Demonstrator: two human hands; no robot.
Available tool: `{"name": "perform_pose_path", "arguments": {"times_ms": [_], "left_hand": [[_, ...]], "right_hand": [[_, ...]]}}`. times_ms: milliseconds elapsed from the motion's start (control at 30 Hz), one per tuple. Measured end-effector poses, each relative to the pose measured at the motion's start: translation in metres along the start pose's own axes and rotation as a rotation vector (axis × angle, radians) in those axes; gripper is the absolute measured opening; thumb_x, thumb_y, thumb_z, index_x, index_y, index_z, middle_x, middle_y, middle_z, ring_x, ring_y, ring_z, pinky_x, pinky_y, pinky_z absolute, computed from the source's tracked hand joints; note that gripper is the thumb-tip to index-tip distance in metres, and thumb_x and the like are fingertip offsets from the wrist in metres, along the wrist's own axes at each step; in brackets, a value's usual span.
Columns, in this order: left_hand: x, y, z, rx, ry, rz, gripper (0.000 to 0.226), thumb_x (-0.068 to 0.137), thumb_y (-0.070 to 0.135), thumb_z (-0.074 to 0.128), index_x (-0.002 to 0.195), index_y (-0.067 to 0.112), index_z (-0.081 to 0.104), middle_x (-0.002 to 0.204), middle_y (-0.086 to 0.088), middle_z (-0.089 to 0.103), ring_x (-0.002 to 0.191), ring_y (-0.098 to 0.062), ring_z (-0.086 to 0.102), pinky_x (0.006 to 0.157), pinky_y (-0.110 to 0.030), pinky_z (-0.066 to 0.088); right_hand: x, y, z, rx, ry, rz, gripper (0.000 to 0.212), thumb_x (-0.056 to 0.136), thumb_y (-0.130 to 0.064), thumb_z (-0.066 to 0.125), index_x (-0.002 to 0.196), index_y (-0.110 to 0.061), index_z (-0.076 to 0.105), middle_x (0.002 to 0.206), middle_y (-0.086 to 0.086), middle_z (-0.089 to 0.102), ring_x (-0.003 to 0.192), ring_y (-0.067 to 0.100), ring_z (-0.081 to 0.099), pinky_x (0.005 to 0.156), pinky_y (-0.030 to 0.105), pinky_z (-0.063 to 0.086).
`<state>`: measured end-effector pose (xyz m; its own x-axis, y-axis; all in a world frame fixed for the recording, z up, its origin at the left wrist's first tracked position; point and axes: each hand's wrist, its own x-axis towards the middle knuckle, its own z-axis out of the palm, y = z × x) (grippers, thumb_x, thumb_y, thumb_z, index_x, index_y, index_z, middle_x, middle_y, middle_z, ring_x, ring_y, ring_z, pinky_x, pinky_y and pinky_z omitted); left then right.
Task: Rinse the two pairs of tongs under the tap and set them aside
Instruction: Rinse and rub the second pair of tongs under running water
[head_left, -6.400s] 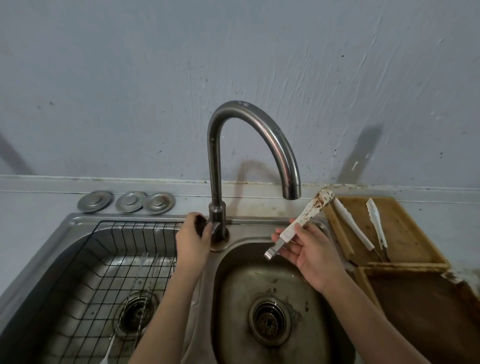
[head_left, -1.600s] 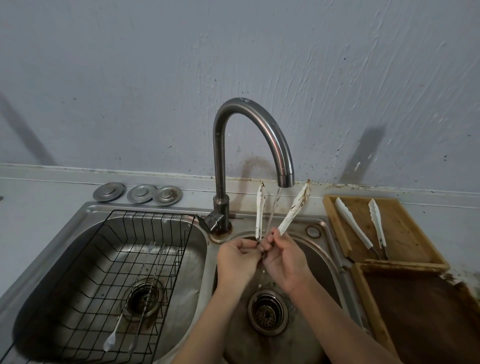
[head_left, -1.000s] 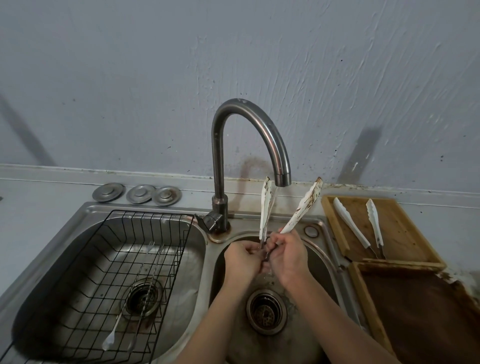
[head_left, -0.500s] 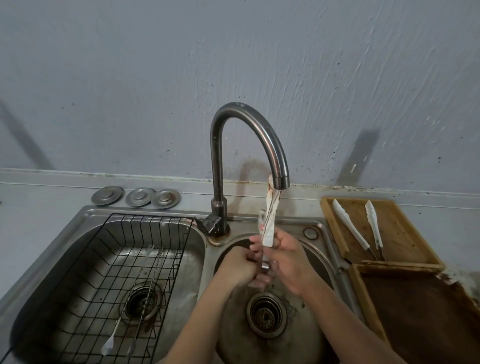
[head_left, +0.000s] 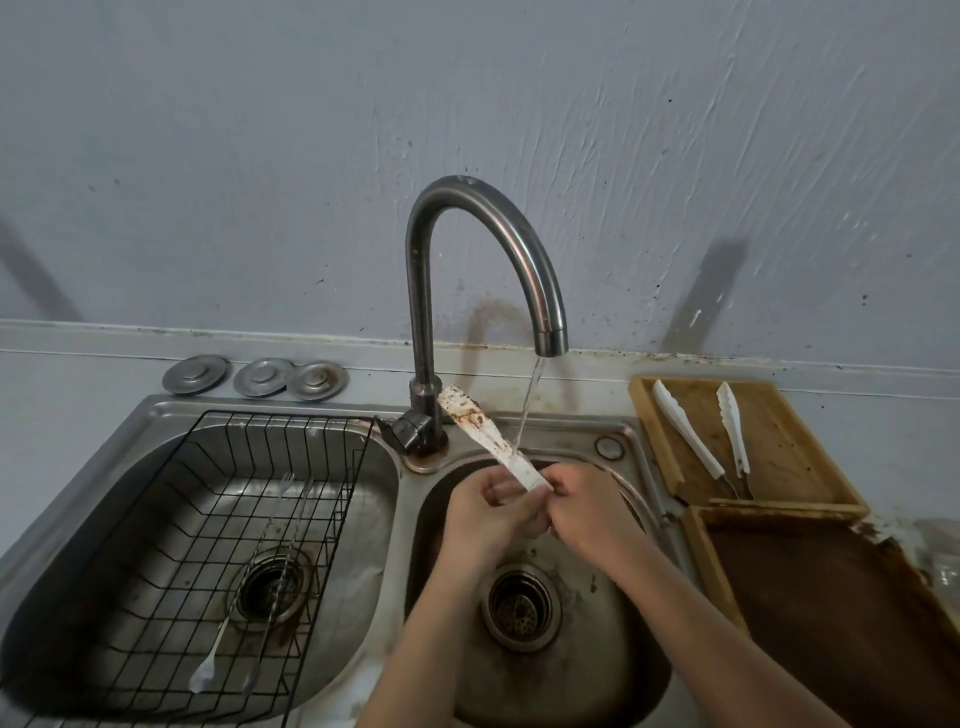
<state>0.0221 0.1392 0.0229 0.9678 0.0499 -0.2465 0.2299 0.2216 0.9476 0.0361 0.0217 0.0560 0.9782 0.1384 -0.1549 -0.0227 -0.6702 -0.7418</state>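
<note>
Here the sink (head_left: 628, 431) holds both hands over its right basin; the left hand (head_left: 485, 519) and right hand (head_left: 584, 512) both grip the stained tongs (head_left: 488, 441), closed and tilted up-left beside the tap (head_left: 483, 249) stream.

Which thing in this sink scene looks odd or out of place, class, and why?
The stained tongs, held by the left hand and right hand, tilt left so their dirtiest tips sit beside the water stream, not under it. Brown grime also streaks the wooden tray holding the second tongs.
</note>
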Motion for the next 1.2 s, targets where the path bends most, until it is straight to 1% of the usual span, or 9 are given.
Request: {"name": "perform_pose_path", "arguments": {"times_ms": [133, 233, 400, 567, 800, 900, 967, 1133, 1200], "left_hand": [[-0.004, -0.011, 0.007, -0.131, 0.097, -0.105, 0.016, 0.08, 0.017, 0.072, 0.08, 0.002, 0.068, 0.064, -0.01, 0.063, 0.056, -0.017, 0.055, 0.053, -0.023, 0.046], [-0.005, -0.012, 0.014, -0.128, 0.183, -0.096, 0.032, 0.092, 0.024, 0.056, 0.069, 0.005, 0.067, 0.046, 0.0, 0.06, 0.041, -0.008, 0.05, 0.044, -0.018, 0.042], [-0.007, -0.013, 0.025, -0.124, 0.132, -0.154, 0.015, 0.085, 0.014, 0.067, 0.082, 0.004, 0.058, 0.064, -0.009, 0.058, 0.053, -0.015, 0.05, 0.048, -0.021, 0.043], [-0.005, -0.011, 0.02, -0.213, 0.171, -0.17, 0.028, 0.091, 0.026, 0.059, 0.078, 0.003, 0.068, 0.057, -0.004, 0.066, 0.051, -0.014, 0.055, 0.051, -0.024, 0.043], [-0.01, -0.013, 0.019, -0.154, 0.107, -0.225, 0.017, 0.089, 0.021, 0.061, 0.084, 0.005, 0.062, 0.063, -0.005, 0.06, 0.054, -0.013, 0.048, 0.056, -0.023, 0.041], [-0.007, -0.009, 0.018, -0.475, 0.133, -0.272, 0.023, 0.094, 0.024, 0.052, 0.092, 0.005, 0.064, 0.083, -0.011, 0.069, 0.071, -0.018, 0.063, 0.071, -0.028, 0.049], [-0.005, -0.008, 0.019, -0.544, 0.155, -0.294, 0.028, 0.097, 0.028, 0.048, 0.098, 0.006, 0.063, 0.09, -0.013, 0.075, 0.082, -0.021, 0.072, 0.078, -0.032, 0.055], [-0.006, -0.01, 0.021, -0.361, 0.075, -0.285, 0.015, 0.084, 0.008, 0.066, 0.095, -0.002, 0.061, 0.071, -0.009, 0.07, 0.066, -0.016, 0.068, 0.078, -0.031, 0.057], [-0.005, -0.01, 0.02, -0.392, 0.079, -0.284, 0.019, 0.087, 0.016, 0.063, 0.094, -0.001, 0.062, 0.067, -0.009, 0.069, 0.061, -0.017, 0.066, 0.073, -0.031, 0.058]], "right_hand": [[-0.006, 0.01, 0.002, -0.181, 0.059, -0.025, 0.034, 0.091, -0.025, 0.05, 0.057, -0.024, 0.05, 0.053, -0.007, 0.051, 0.044, 0.004, 0.044, 0.044, 0.018, 0.033], [-0.009, 0.016, 0.002, -0.28, 0.115, -0.022, 0.042, 0.093, -0.035, 0.047, 0.053, -0.022, 0.045, 0.049, -0.006, 0.044, 0.043, 0.007, 0.04, 0.044, 0.021, 0.03], [-0.008, 0.023, -0.001, -0.411, 0.141, -0.041, 0.036, 0.097, -0.036, 0.035, 0.063, -0.027, 0.041, 0.059, -0.008, 0.047, 0.055, 0.008, 0.049, 0.051, 0.024, 0.036], [-0.011, 0.031, -0.001, -0.399, 0.126, -0.148, 0.025, 0.097, -0.03, 0.037, 0.092, -0.022, 0.06, 0.072, -0.01, 0.053, 0.059, 0.007, 0.05, 0.051, 0.021, 0.038], [-0.012, 0.033, 0.001, -0.374, 0.241, -0.13, 0.031, 0.092, -0.04, 0.047, 0.066, -0.025, 0.052, 0.053, -0.008, 0.046, 0.048, 0.006, 0.044, 0.047, 0.016, 0.029], [-0.01, 0.033, 0.005, -0.335, 0.24, -0.153, 0.02, 0.09, -0.04, 0.051, 0.08, -0.024, 0.06, 0.063, -0.012, 0.05, 0.054, 0.003, 0.049, 0.049, 0.016, 0.036], [-0.011, 0.035, 0.009, -0.309, 0.23, -0.15, 0.016, 0.091, -0.038, 0.051, 0.089, -0.024, 0.059, 0.071, -0.015, 0.052, 0.058, 0.0, 0.049, 0.05, 0.015, 0.036], [-0.013, 0.037, 0.009, -0.3, 0.251, -0.162, 0.015, 0.092, -0.033, 0.05, 0.087, -0.023, 0.059, 0.071, -0.011, 0.052, 0.062, 0.0, 0.05, 0.054, 0.015, 0.035], [-0.012, 0.038, 0.006, -0.318, 0.26, -0.178, 0.015, 0.091, -0.032, 0.052, 0.083, -0.023, 0.061, 0.068, -0.012, 0.052, 0.062, 0.001, 0.049, 0.062, 0.018, 0.038]]}}
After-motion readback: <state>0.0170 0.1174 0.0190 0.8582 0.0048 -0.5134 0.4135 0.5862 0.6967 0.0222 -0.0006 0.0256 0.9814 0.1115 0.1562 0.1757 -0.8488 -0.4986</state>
